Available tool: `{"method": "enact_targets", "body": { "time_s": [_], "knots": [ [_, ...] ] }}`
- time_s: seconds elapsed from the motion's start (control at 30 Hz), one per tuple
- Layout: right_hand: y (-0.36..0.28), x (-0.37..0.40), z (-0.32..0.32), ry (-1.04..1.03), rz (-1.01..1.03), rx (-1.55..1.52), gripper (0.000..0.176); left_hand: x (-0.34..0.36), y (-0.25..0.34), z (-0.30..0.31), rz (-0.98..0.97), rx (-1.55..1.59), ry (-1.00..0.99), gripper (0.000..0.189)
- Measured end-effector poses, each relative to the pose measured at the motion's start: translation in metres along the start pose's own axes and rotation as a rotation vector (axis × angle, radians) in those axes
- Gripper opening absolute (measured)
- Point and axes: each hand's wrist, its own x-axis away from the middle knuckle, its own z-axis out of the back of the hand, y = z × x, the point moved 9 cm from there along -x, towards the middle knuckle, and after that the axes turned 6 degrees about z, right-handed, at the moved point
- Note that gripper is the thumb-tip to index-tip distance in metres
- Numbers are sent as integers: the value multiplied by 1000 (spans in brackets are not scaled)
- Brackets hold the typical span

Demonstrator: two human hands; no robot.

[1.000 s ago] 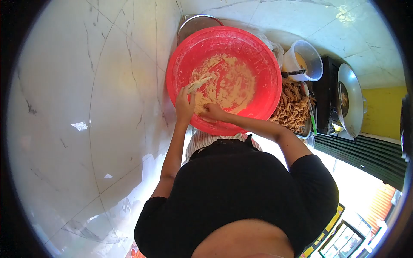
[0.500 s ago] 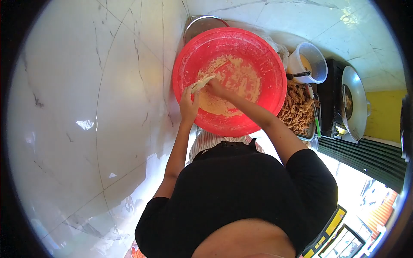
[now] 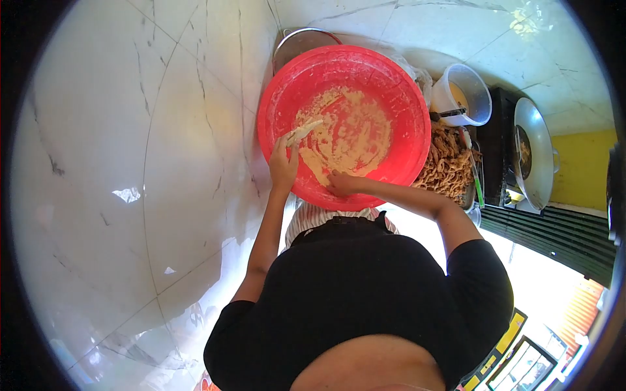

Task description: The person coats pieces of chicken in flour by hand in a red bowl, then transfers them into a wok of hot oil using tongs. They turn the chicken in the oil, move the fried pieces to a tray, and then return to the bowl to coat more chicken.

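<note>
A large red basin (image 3: 404, 124) holds pale yellowish flour (image 3: 365, 133) spread over its bottom. At the basin's left side, my left hand (image 3: 284, 163) grips a pale, flour-coated strip (image 3: 305, 130) between fingers and thumb. My right hand (image 3: 340, 184) is low in the basin near its front wall, by the flour's lower edge. Its fingers look bent together, but whether they pinch anything is too small to tell.
Right of the basin, a tray of brown fried pieces (image 3: 447, 163) has a green-handled utensil (image 3: 478, 189) on it. Behind it stands a white bucket (image 3: 479, 98) of yellowish liquid. A metal wok (image 3: 540, 156) sits farther right. Tiled wall (image 3: 195, 150) rises on the left.
My right hand has moved from beside the strip down toward the basin's front wall. My left hand still holds the strip in nearly the same place. The view has shifted slightly.
</note>
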Motion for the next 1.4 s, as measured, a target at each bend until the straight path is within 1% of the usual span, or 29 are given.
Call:
{"method": "enact_targets", "body": {
  "time_s": [0.07, 0.1, 0.17, 0.3, 0.37, 0.4, 0.47, 0.5, 0.53, 0.57, 0.6, 0.67, 0.7, 0.77, 0.8, 0.87, 0.9, 0.97, 1.0, 1.07, 1.1, 1.17, 1.2, 1.27, 1.3, 1.37, 1.4],
  "knots": [
    [13, -3, -14, -222, -151, -8, 50, 0, 2, 0, 30, 17, -19, 27],
    [13, -1, -7, -221, -150, -10, 50, -1, 1, 0, 29, 15, -20, 27],
    [-2, 12, 7, -241, -104, -442, 53, -1, -1, -2, 27, 1, -28, 28],
    [6, 23, 43, -238, -152, -524, 56, -1, 2, -5, 33, -46, -45, 28],
    [-5, 36, 83, 40, 48, -690, 53, -2, -3, -15, 17, -146, -99, 28],
    [1, 36, 86, 41, 50, -691, 53, -5, -7, -18, 15, -148, -100, 28],
    [28, 32, 100, 187, -2, -632, 63, -11, -15, -33, 15, -145, -178, 28],
    [45, 27, 93, 187, 0, -634, 63, -16, -15, -37, 15, -148, -179, 28],
    [59, 21, 98, 344, 118, -363, 63, -21, -13, -47, -9, -75, -248, 28],
    [60, 24, 106, 495, 235, -85, 62, -26, -10, -56, -34, -2, -316, 28],
    [62, 30, 109, 498, 236, -85, 62, -34, -18, -65, -37, -4, -316, 28],
    [82, 50, 125, 536, -23, -84, 53, -37, -46, -98, 49, -57, -495, 24],
    [71, 69, 134, 540, -23, -84, 53, -38, -41, -101, 45, -57, -496, 24],
    [46, 125, 165, 854, 97, -364, 41, -29, -42, -120, 52, -608, -694, 20],
    [52, 132, 163, 863, 94, -366, 41, -27, -44, -126, 42, -611, -697, 20],
    [69, 157, 168, 1082, 45, -316, 35, -15, -69, -147, 27, -803, -769, 22],
    [69, 164, 166, 1094, 38, -316, 35, -12, -77, -156, 13, -804, -773, 22],
    [63, 189, 164, 1211, 71, -351, 32, -16, -88, -160, 74, -759, -639, 26],
    [57, 196, 160, 1220, 60, -353, 32, -18, -82, -160, 63, -758, -648, 26],
    [42, 206, 155, 1269, 39, -311, 26, -20, -77, -156, 297, -504, -748, 26],
    [43, 205, 151, 1279, 25, -312, 26, -20, -80, -159, 286, -504, -761, 26],
    [40, 196, 140, 1202, -84, -7, 22, -25, -78, -161, 71, -685, -705, 23],
    [41, 195, 139, 1217, -104, -29, 21, -22, -78, -163, 56, -684, -716, 23],
    [42, 196, 139, 1246, -111, -55, 21, -7, -62, -174, -291, -869, -752, 18],
    [43, 198, 139, 1263, -99, -79, 21, -3, -64, -178, -310, -865, -763, 18],
    [46, 198, 137, 1279, -105, -51, 21, 12, -77, -185, -221, -786, -867, 20],
    [46, 197, 136, 1283, -91, -21, 21, 22, -79, -186, -232, -785, -874, 20]
  ]
}}
